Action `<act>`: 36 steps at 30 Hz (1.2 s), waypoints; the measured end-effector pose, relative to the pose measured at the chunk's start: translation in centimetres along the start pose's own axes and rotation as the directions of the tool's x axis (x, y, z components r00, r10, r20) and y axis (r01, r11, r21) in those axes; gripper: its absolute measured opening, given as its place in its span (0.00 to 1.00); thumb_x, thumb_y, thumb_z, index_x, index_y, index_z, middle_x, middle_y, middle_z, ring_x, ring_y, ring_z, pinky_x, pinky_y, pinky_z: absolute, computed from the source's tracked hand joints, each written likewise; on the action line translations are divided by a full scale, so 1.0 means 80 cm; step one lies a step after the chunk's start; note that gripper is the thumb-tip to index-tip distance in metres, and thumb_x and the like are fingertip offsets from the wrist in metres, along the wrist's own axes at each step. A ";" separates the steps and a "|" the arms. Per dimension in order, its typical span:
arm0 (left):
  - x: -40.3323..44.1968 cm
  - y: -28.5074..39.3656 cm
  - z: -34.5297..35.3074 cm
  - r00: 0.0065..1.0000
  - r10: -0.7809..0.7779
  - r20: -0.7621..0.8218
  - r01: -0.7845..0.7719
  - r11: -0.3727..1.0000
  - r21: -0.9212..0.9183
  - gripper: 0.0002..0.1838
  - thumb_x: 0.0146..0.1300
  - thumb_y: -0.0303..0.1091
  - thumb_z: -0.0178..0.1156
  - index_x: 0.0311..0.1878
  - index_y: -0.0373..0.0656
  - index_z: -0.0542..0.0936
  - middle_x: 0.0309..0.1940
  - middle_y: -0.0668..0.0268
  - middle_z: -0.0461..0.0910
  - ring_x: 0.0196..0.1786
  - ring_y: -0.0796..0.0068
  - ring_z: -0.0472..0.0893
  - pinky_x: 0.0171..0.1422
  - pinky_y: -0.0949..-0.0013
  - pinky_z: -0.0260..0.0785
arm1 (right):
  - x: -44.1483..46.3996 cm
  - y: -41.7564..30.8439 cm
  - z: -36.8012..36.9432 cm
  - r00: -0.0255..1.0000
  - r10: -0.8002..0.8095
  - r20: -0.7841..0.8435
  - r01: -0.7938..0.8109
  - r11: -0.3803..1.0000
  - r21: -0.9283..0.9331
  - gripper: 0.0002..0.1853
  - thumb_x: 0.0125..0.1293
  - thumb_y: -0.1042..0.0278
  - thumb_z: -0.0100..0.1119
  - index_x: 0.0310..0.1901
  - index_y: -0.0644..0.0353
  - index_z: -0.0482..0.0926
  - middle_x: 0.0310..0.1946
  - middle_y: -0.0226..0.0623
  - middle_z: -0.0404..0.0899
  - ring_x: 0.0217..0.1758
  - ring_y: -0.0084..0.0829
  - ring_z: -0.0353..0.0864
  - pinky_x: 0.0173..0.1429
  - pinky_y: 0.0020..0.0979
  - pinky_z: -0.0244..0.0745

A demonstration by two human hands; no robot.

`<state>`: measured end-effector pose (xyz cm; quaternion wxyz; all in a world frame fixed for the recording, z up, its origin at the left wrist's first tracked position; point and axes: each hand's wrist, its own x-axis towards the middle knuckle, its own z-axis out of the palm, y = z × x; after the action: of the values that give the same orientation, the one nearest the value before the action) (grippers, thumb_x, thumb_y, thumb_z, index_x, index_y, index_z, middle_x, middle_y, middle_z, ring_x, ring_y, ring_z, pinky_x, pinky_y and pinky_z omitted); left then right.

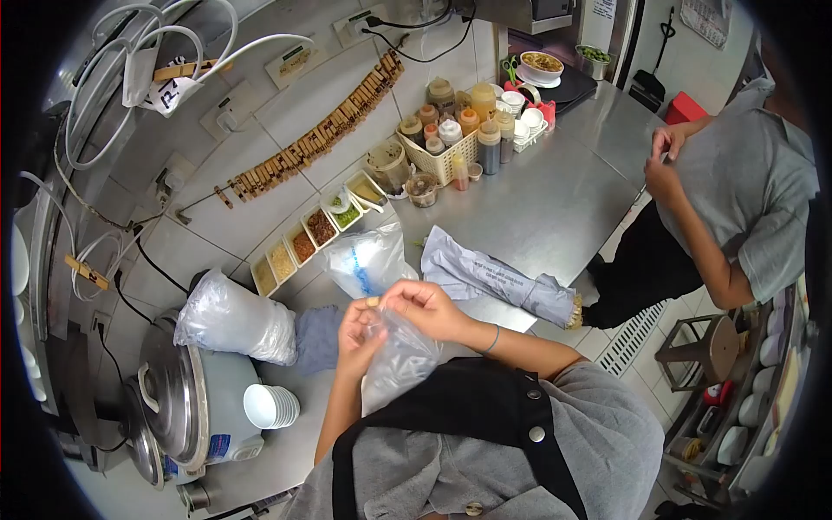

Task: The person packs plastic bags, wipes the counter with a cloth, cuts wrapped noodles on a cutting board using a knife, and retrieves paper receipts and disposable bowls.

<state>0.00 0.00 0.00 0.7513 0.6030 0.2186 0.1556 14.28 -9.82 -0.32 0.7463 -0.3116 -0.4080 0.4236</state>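
Observation:
Close to my chest, my left hand and my right hand pinch the top of a clear plastic bag between their fingers. The bag hangs below them, over the black apron. Just beyond my hands, a white plastic bag with blue print lies on the steel counter. A paper-wrapped bundle rests to its right. Left of my hands are a blue-grey cloth and a large clear bag of packed items.
Topping trays line the wall beside a basket of sauce bottles. Stacked white cups and a metal-lidded pot stand at left. A co-worker stands at right, near a stool.

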 end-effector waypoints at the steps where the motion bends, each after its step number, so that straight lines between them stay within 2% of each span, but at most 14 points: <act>1: 0.005 -0.003 0.009 0.973 0.231 0.009 -0.231 0.973 0.005 0.32 0.52 0.29 0.66 0.59 0.43 0.62 0.41 0.65 0.74 0.45 0.76 0.73 0.54 0.72 0.63 | -0.001 0.002 -0.001 1.000 0.020 0.015 -0.018 0.994 -0.112 0.07 0.67 0.70 0.51 0.42 0.61 0.77 0.33 0.25 0.76 0.37 0.12 0.70 0.42 0.17 0.67; 2: 0.008 -0.005 0.012 0.894 0.448 0.019 -0.448 0.894 0.006 0.28 0.54 0.25 0.63 0.57 0.43 0.63 0.34 0.69 0.76 0.37 0.81 0.76 0.48 0.74 0.68 | -0.002 0.003 -0.002 0.999 0.043 0.025 -0.036 0.975 -0.221 0.07 0.67 0.69 0.51 0.39 0.62 0.78 0.30 0.25 0.77 0.35 0.13 0.71 0.41 0.18 0.67; 9: -0.010 -0.006 -0.007 0.953 0.302 0.003 -0.289 0.917 -0.275 0.31 0.54 0.32 0.66 0.57 0.40 0.61 0.31 0.66 0.77 0.34 0.78 0.77 0.44 0.74 0.70 | 0.020 -0.022 -0.031 0.995 0.094 -0.018 -0.096 0.970 -0.224 0.08 0.67 0.68 0.51 0.40 0.62 0.78 0.33 0.28 0.78 0.32 0.12 0.71 0.36 0.16 0.65; 12: -0.002 0.003 -0.020 0.897 0.441 -0.027 -0.390 0.760 -0.520 0.29 0.56 0.30 0.63 0.57 0.40 0.59 0.31 0.64 0.77 0.30 0.77 0.78 0.43 0.68 0.74 | 0.033 -0.036 -0.045 0.978 0.198 -0.070 -0.186 0.971 0.149 0.06 0.65 0.68 0.54 0.37 0.61 0.77 0.29 0.26 0.76 0.28 0.15 0.70 0.31 0.19 0.64; 18: 0.067 0.038 -0.067 0.774 0.552 -0.311 -0.584 0.811 -0.014 0.20 0.59 0.33 0.59 0.52 0.40 0.66 0.29 0.65 0.76 0.29 0.77 0.77 0.31 0.70 0.73 | 0.074 -0.042 -0.035 0.964 0.239 0.115 -0.241 0.971 0.002 0.06 0.62 0.67 0.58 0.33 0.59 0.74 0.27 0.25 0.75 0.26 0.14 0.72 0.27 0.18 0.67; 23: 0.090 0.112 -0.012 0.973 0.087 -0.215 -0.193 0.817 -0.544 0.09 0.61 0.35 0.53 0.37 0.39 0.77 0.25 0.65 0.77 0.27 0.75 0.77 0.34 0.71 0.73 | 0.123 -0.054 -0.031 0.941 0.236 -0.244 -0.251 0.967 -0.035 0.08 0.61 0.67 0.60 0.32 0.58 0.71 0.21 0.25 0.74 0.17 0.17 0.72 0.14 0.18 0.60; 25: 0.122 0.073 -0.052 0.946 0.120 -0.300 -0.222 0.917 -0.333 0.16 0.61 0.43 0.52 0.36 0.39 0.78 0.24 0.64 0.77 0.28 0.72 0.78 0.36 0.69 0.73 | 0.131 -0.040 -0.041 0.924 0.199 -0.327 -0.239 0.967 -0.089 0.08 0.61 0.67 0.59 0.32 0.57 0.70 0.18 0.26 0.73 0.14 0.18 0.72 0.11 0.18 0.56; 28: 0.117 0.064 -0.038 0.991 -0.075 -0.107 0.000 0.820 -0.572 0.21 0.61 0.49 0.49 0.38 0.37 0.77 0.27 0.62 0.78 0.29 0.68 0.78 0.38 0.67 0.73 | 0.120 -0.018 -0.049 0.875 0.339 -0.347 -0.410 0.898 -0.158 0.07 0.63 0.68 0.56 0.34 0.58 0.68 0.15 0.29 0.72 0.15 0.19 0.74 0.13 0.18 0.58; 29: 0.113 0.061 -0.032 0.970 0.202 -0.136 -0.218 0.970 -0.112 0.18 0.62 0.44 0.51 0.41 0.37 0.76 0.31 0.61 0.78 0.32 0.70 0.78 0.40 0.68 0.73 | 0.113 -0.015 -0.049 0.875 0.337 -0.347 -0.408 0.899 -0.156 0.07 0.63 0.68 0.56 0.34 0.58 0.68 0.15 0.29 0.72 0.15 0.19 0.74 0.13 0.18 0.58; 31: 0.096 0.051 -0.029 0.782 0.596 0.182 -0.518 0.460 0.721 0.13 0.62 0.34 0.53 0.47 0.37 0.74 0.38 0.61 0.78 0.38 0.73 0.78 0.44 0.69 0.72 | 0.101 -0.006 -0.053 0.867 0.333 -0.370 -0.414 0.896 -0.163 0.04 0.62 0.72 0.54 0.33 0.59 0.69 0.16 0.30 0.73 0.16 0.19 0.73 0.16 0.20 0.59; 33: 0.143 -0.068 -0.128 0.729 0.676 0.108 -0.361 0.245 0.900 0.27 0.62 0.43 0.54 0.57 0.35 0.65 0.48 0.57 0.74 0.49 0.68 0.74 0.53 0.68 0.69 | 0.089 0.032 -0.069 0.879 0.291 -0.377 -0.408 0.868 -0.283 0.03 0.61 0.74 0.53 0.33 0.59 0.69 0.16 0.31 0.74 0.16 0.19 0.72 0.17 0.20 0.61; 34: 0.123 -0.046 -0.080 0.820 0.502 -0.274 -0.354 0.822 0.447 0.21 0.62 0.37 0.54 0.56 0.37 0.68 0.48 0.60 0.75 0.50 0.71 0.75 0.54 0.67 0.69 | 0.085 0.050 -0.078 0.890 0.249 -0.382 -0.402 0.823 -0.400 0.02 0.59 0.76 0.52 0.32 0.60 0.70 0.17 0.32 0.75 0.17 0.19 0.72 0.19 0.21 0.62; 35: 0.113 -0.032 -0.052 0.898 0.109 -0.426 -0.242 0.932 -0.271 0.16 0.63 0.32 0.54 0.54 0.39 0.70 0.47 0.64 0.76 0.50 0.74 0.75 0.56 0.66 0.70 | 0.083 0.060 -0.084 0.890 0.249 -0.382 -0.402 0.823 -0.400 0.02 0.59 0.76 0.52 0.32 0.60 0.70 0.17 0.32 0.75 0.17 0.19 0.72 0.19 0.21 0.62; 36: 0.124 -0.069 -0.081 0.926 -0.039 -0.377 -0.129 0.902 -0.412 0.16 0.64 0.32 0.53 0.54 0.40 0.70 0.49 0.64 0.75 0.52 0.72 0.75 0.58 0.63 0.69 | 0.081 0.067 -0.088 0.885 0.243 -0.398 -0.412 0.807 -0.423 0.02 0.58 0.76 0.52 0.32 0.61 0.70 0.17 0.32 0.75 0.18 0.19 0.72 0.21 0.22 0.63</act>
<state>5.02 9.11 -7.91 0.8055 0.3867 0.3044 0.3301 20.44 -2.53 -5.76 0.6118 -0.6242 -0.3134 0.3711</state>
